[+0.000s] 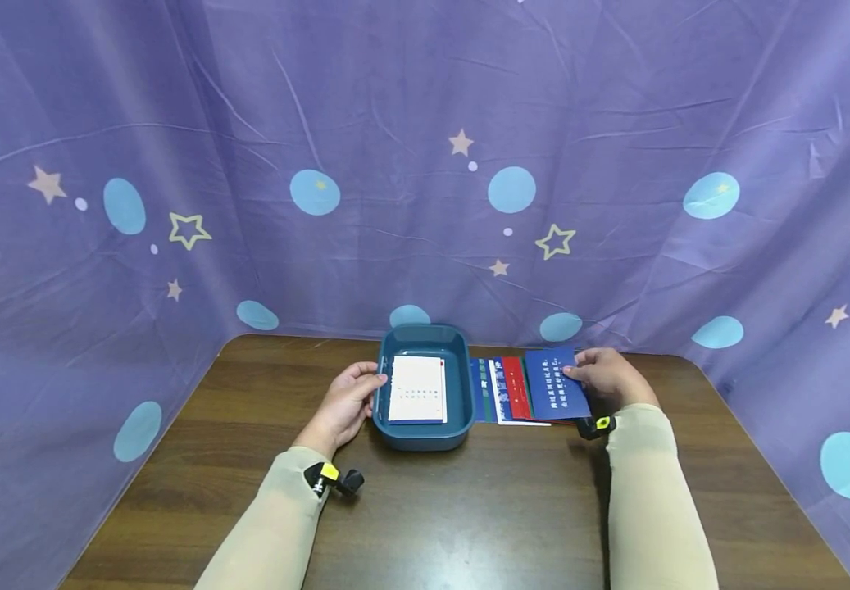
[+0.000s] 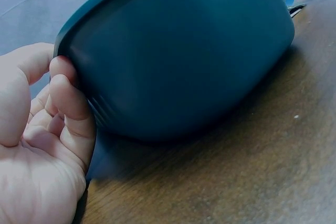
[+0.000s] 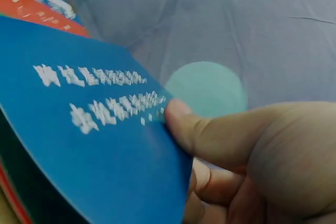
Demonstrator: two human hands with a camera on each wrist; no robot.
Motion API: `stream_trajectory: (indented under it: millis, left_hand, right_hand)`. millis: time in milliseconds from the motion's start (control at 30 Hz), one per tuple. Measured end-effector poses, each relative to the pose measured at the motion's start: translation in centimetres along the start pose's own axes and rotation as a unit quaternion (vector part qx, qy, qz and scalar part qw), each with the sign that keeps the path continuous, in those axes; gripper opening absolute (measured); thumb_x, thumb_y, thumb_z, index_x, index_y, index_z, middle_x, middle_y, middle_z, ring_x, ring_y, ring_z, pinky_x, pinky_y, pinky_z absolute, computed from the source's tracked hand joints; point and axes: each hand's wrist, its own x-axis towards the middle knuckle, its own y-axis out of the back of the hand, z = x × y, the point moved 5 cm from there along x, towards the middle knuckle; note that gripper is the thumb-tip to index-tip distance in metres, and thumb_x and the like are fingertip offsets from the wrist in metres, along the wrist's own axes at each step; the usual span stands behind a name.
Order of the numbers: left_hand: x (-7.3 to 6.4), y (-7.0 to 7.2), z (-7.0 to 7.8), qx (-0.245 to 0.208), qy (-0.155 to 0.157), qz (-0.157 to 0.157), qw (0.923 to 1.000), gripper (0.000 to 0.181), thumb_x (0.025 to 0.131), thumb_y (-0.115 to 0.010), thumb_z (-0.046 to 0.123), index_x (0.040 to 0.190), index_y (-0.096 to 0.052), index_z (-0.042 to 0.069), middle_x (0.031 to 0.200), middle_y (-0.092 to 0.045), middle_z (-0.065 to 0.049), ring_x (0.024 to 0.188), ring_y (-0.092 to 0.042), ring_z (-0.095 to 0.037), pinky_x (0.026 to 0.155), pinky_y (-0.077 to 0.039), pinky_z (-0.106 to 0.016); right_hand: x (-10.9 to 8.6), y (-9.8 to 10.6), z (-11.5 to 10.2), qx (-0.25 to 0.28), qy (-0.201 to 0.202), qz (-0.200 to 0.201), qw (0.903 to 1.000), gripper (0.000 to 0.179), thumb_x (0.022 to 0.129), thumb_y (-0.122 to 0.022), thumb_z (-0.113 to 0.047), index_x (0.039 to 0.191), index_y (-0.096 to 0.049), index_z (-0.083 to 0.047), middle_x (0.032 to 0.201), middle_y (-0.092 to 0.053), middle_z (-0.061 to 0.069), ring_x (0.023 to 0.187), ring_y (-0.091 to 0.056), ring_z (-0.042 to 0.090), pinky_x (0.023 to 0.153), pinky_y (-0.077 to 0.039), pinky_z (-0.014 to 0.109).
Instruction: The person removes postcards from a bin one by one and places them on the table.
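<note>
My left hand point(image 1: 345, 401) grips the left rim of a teal plastic tub point(image 1: 425, 442), thumb over the edge and fingers against the outer wall. Inside the tub lies a small pile of cards, a white printed card point(image 1: 415, 389) on top. On the right, my right hand point(image 1: 609, 375) pinches a blue card point(image 1: 553, 385) with white writing at its right edge; in the right wrist view the thumb lies on the printed face of the blue card point(image 3: 105, 145). Left of it, a red card point(image 1: 515, 389) and several blue and white cards overlap in a fanned row.
All of this stands on a brown wooden table point(image 1: 425, 508). Behind it hangs a purple curtain point(image 1: 410, 246) with stars and light-blue dots. The fanned cards reach close to the tub's right wall.
</note>
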Motion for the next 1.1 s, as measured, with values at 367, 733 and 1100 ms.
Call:
stream_trajectory:
  millis: [367, 733, 1100]
  left_hand:
    - [0.0, 0.0, 0.1, 0.003, 0.002, -0.003, 1.0, 0.027, 0.111, -0.065, 0.002, 0.134, -0.052, 0.002, 0.081, -0.067, 0.005, 0.055, -0.049, -0.005, 0.047, -0.045, -0.016]
    - [-0.3, -0.1, 0.2, 0.008, 0.006, -0.002, 0.9999, 0.028, 0.111, -0.066, 0.003, 0.135, -0.052, 0.001, 0.081, -0.067, 0.005, 0.056, -0.049, -0.005, 0.047, -0.045, -0.016]
    - [-0.2, 0.0, 0.1, 0.012, 0.009, 0.0, 0.9999, 0.032, 0.111, -0.067, 0.004, 0.138, -0.051, 0.0, 0.085, -0.068, 0.004, 0.058, -0.049, -0.005, 0.049, -0.045, -0.016]
  right_hand:
    - [0.6, -0.9, 0.1, -0.121, -0.029, 0.047, 0.991, 0.033, 0.101, -0.087, -0.028, 0.09, -0.065, -0.007, 0.084, -0.07, 0.006, 0.083, -0.065, 0.023, 0.073, -0.05, 0.033]
    - [1.0, -0.4, -0.3, -0.148, 0.014, 0.066, 0.9866, 0.041, 0.097, -0.091, -0.041, 0.101, -0.068, -0.007, 0.104, -0.07, 0.014, 0.101, -0.064, 0.033, 0.09, -0.056, 0.046]
    - [-3.0, -4.7, -11.2, -0.174, 0.151, 0.043, 0.972, 0.032, 0.105, -0.082, -0.033, 0.115, -0.071, -0.005, 0.113, -0.077, 0.018, 0.101, -0.071, 0.031, 0.093, -0.063, 0.053]
